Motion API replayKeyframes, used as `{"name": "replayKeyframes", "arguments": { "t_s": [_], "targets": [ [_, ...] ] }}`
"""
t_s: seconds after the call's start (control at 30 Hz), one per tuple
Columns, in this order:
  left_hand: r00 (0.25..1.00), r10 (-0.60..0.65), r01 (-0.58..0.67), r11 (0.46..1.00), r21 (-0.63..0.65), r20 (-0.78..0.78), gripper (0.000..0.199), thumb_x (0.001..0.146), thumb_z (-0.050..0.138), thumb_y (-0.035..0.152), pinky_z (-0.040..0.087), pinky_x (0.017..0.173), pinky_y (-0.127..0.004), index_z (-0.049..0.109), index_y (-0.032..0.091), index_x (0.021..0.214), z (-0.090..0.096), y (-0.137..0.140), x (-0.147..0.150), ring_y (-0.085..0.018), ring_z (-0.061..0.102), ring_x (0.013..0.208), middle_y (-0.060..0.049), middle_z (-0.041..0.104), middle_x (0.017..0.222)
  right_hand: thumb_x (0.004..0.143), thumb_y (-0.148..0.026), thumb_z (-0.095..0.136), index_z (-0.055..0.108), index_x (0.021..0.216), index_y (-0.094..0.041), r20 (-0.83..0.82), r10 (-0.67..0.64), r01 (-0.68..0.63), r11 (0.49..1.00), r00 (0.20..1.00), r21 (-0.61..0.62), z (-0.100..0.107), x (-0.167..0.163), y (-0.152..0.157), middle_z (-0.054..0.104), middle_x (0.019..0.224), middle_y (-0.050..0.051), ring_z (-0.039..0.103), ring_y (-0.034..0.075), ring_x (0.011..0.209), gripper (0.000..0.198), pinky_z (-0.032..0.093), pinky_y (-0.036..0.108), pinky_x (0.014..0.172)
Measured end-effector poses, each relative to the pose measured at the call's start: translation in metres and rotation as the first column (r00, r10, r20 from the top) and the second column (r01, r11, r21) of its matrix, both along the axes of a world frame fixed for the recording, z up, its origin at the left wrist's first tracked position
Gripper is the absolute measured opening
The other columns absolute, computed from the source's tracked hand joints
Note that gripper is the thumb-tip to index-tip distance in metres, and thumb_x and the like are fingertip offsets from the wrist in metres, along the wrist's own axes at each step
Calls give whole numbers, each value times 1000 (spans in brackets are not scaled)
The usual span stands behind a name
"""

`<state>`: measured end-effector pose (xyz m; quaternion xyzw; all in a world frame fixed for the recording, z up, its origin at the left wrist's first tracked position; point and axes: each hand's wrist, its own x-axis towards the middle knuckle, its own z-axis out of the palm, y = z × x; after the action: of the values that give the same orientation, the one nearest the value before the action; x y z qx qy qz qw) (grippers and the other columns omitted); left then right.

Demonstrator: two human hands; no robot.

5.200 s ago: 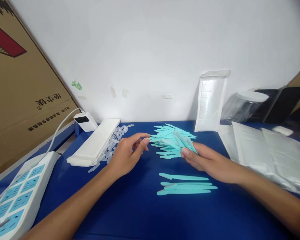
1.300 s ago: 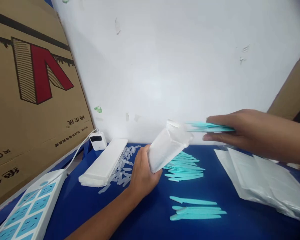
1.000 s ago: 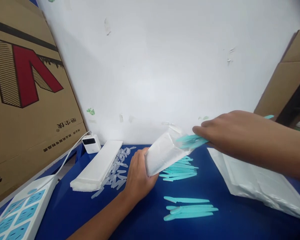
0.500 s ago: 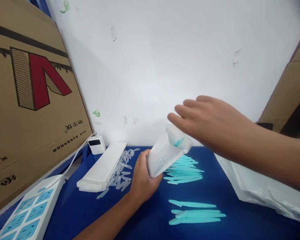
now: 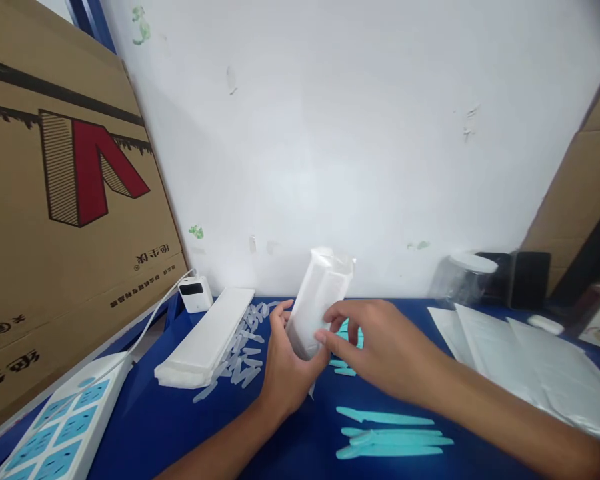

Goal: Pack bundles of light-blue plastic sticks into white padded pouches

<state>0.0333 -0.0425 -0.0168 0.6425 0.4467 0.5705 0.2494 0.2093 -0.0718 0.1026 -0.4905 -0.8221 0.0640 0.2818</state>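
While the left hand steadies the pouch, the right works at its edge

Although both hands meet at the white translucent pouch (image 5: 325,283), their roles differ. Left hand (image 5: 287,379): curled round the lower part, thumb across the near side, supporting it. Right hand (image 5: 380,340): thumb and bent index finger against the right edge, remaining fingers curled; cannot tell whether the film is actually pinched between them.

Pouch position: raised in front of the wall (image 5: 290,133), tilted, mouth uppermost and leaning right. Contents not distinguishable through the film.

Beyond the right hand, partly hidden by it, teal tools in a pile (image 5: 344,370). Nearer the person, a small group of teal tools (image 5: 390,451), one lying apart. To the left, a flat white bundle (image 5: 207,340) with clear slivers (image 5: 243,357) scattered just beside it. To the right, flat film packets (image 5: 545,367), overlapping on the blue table (image 5: 145,427).

Step in hand, as judged: two-handed settling or straightening of the pouch. The next move seems to call for a secure left-hand hold, mouth uppermost, and a light right-hand touch, since film this thin would probably crease or slip.
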Motion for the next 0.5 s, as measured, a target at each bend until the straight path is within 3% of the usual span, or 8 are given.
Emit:
{"name": "replayKeyframes", "arguments": {
  "t_s": [0.13,0.23,0.3,0.4,0.5],
  "targets": [
    [1000,18,-18,999,30,-5,80,85,82,36,55,91,-39,36,23,149,2,3,-5,-24,68,102,-6,64,114,100,-43,62,70,81,-23,-57,-105,106,994,993,19,-14,-5,12,76,78,3,68,23,71,29,47,35,66],
    [997,48,-48,999,10,-61,48,89,77,36,54,88,-39,55,22,129,5,5,-8,-26,67,101,-5,65,110,100,-49,61,60,71,-23,-100,-176,181,982,979,49,-19,6,22,71,71,3,63,21,65,39,45,35,62],
    [987,106,-102,994,36,-124,29,91,75,38,53,85,-39,61,21,110,7,5,-9,-26,65,97,-4,63,103,98,-53,64,61,76,-22,-188,-189,192,981,964,-1,-26,13,29,72,73,3,65,22,67,38,48,35,63],
    [980,146,-135,987,87,-133,25,91,73,39,52,81,-38,58,21,100,8,3,-9,-25,62,91,-3,60,96,98,-55,67,71,100,-20,-396,-80,1,981,915,-195,-41,14,34,79,94,8,74,25,86,36,56,37,73],
    [995,51,-40,990,132,-84,30,94,70,43,52,78,-36,56,21,110,6,-1,-11,-24,62,89,-4,61,99,106,-50,57,71,118,-19,-540,129,-325,901,832,-286,-56,5,29,80,109,10,76,26,99,36,61,37,77]
  ]
}}
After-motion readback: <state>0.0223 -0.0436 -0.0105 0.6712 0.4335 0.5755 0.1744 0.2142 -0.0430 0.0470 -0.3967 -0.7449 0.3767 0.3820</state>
